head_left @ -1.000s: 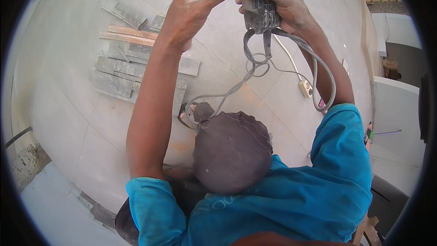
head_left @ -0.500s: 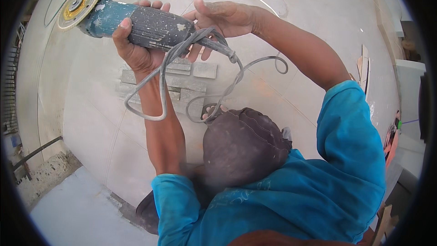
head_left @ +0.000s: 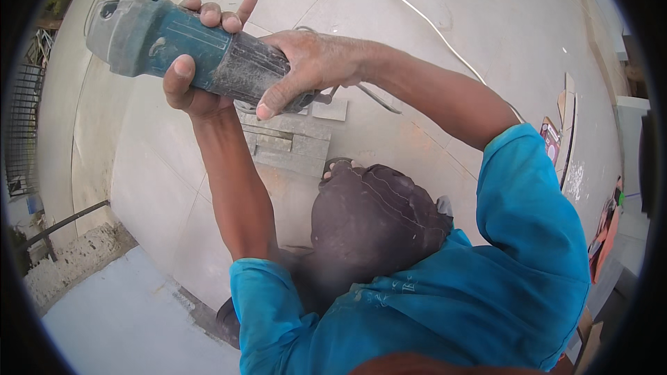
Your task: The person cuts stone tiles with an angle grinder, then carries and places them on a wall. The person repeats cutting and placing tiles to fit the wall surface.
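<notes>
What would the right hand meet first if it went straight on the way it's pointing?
The angle grinder: the right hand is against its black rear part. Farther along, it would probably reach the left hand, though depth is hard to judge.

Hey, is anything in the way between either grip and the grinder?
Nothing visible. The left grip is wrapped around the body of the grinder, and the right grip lies over its dark rear end. The grey cord shows below the right wrist; what's under that palm is hidden.
</notes>
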A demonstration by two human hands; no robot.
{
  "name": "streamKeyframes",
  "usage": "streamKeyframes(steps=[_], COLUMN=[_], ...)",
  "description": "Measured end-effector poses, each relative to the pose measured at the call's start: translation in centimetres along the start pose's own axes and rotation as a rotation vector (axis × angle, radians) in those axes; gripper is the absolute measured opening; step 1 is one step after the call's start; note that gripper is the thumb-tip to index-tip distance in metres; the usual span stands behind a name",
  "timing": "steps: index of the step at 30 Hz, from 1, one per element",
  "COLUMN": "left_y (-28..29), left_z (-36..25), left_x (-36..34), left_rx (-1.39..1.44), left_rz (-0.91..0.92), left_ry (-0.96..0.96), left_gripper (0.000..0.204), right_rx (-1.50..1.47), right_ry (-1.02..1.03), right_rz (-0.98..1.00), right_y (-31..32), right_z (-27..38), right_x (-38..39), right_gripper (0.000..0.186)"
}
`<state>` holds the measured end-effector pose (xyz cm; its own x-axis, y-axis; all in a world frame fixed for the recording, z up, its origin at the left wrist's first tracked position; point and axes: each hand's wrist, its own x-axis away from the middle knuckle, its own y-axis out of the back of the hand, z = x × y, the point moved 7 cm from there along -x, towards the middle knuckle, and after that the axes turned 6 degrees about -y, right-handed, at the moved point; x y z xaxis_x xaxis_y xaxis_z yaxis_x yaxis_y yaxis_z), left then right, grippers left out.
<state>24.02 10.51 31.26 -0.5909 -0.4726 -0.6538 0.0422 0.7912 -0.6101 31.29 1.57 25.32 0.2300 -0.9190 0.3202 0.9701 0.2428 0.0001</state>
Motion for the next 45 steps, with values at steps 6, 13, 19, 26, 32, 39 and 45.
streamKeyframes(steps=[6, 13, 19, 26, 32, 39, 45], left_y=[2.0, -0.7, 3.1, -2.0, 1.8, 0.2, 0.6], left_z=[-1.5, -2.0, -3.3, -3.0, -3.8, -6.8, -14.1], left_x=[0.2, -0.8, 1.5, -1.1, 3.0, 1.1, 3.4], left_rx=[-0.812, -0.105, -0.688, -0.306, -0.727, -0.388, -0.370], left_rz=[-0.649, -0.097, -0.826, -0.020, -0.993, -0.117, -0.213], left_ry=[-0.035, -0.092, -0.203, -0.111, -0.215, -0.246, -0.398], left_gripper=[0.055, 0.073, 0.056, 0.061, 0.050, 0.063, 0.061], right_rx=[0.707, 0.182, 1.018, 0.063, 0.878, 0.405, 0.651], right_ry=[0.431, 0.204, 0.683, 0.147, 0.431, 0.015, -0.175], right_rz=[-0.777, -0.036, -1.083, 0.163, -0.724, 0.221, -0.346], right_y=[2.3, 0.4, -0.2, -1.1, -1.0, 2.3, 10.9], right_z=[4.7, 2.7, 9.6, 6.2, 7.4, 2.2, 0.1], right_x=[0.2, -2.5, 2.7, -0.9, 0.0, -2.3, 4.8], right_gripper=[0.068, 0.054, 0.057, 0.061, 0.060, 0.071, 0.045])
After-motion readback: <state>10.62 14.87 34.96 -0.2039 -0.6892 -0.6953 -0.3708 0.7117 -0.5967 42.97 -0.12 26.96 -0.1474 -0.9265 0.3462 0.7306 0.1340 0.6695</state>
